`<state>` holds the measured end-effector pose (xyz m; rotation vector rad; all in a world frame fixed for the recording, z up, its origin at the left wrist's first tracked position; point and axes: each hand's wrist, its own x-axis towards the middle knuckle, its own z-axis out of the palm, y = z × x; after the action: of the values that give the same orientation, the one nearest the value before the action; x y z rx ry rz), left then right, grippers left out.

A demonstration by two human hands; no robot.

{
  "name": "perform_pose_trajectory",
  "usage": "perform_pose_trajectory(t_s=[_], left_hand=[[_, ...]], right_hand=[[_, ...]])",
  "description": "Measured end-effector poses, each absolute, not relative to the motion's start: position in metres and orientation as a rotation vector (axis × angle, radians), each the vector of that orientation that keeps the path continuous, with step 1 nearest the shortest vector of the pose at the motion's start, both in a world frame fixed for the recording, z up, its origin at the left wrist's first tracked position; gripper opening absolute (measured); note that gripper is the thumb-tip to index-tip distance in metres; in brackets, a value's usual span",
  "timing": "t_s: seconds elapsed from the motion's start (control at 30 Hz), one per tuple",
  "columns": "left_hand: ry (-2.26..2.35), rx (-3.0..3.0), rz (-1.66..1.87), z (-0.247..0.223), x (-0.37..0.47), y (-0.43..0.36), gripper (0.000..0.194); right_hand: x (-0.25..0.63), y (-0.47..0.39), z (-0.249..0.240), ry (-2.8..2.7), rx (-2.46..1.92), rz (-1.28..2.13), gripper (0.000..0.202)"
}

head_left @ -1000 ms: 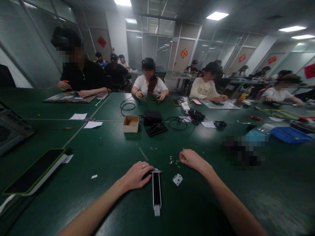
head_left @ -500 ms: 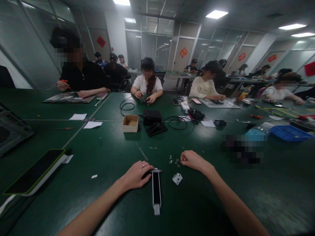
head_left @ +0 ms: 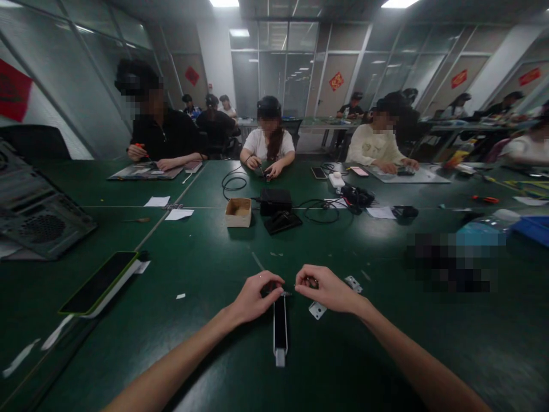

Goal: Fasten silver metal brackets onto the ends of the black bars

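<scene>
— Head view: I'm pinning the black bar (head_left: 280,326) flat on the green table (head_left: 206,337), left hand (head_left: 257,297) clamped on its far end.
— Right hand (head_left: 328,289)?
— Fingers pinching together there, beside a metal bracket (head_left: 318,311); contents hidden.

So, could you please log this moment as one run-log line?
left hand: grips top of black bar | right hand: pinching at bar tip, contents hidden | metal bracket: beside bar | surface: green table
</scene>
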<state>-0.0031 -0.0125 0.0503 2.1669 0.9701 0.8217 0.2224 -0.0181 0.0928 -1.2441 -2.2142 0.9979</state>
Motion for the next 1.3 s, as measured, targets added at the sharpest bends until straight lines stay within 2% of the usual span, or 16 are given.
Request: perform_pose_trajectory(t_s=[0.3,0.67,1.0,1.3], left_hand=[[1.033,2.058,0.729,0.062,-0.001,-0.019,0.021],[1.201,2.082,0.32,0.055,-0.04,-0.004,0.024],[1.163,2.162,0.241,0.05,-0.029,-0.001,0.023],[1.157,2.159,0.332,0.047,-0.027,-0.003,0.017]], right_hand=[[0.208,-0.022,0.078,-2.249,-1.113,0.947,0.017],[0.216,-0.01,0.061,-2.731,-1.3,0.561,0.02],[0.216,-0.006,0.054,-2.754,-1.25,0.603,0.02],[0.215,-0.007,0.054,-2.732,-1.256,0.642,0.02]])
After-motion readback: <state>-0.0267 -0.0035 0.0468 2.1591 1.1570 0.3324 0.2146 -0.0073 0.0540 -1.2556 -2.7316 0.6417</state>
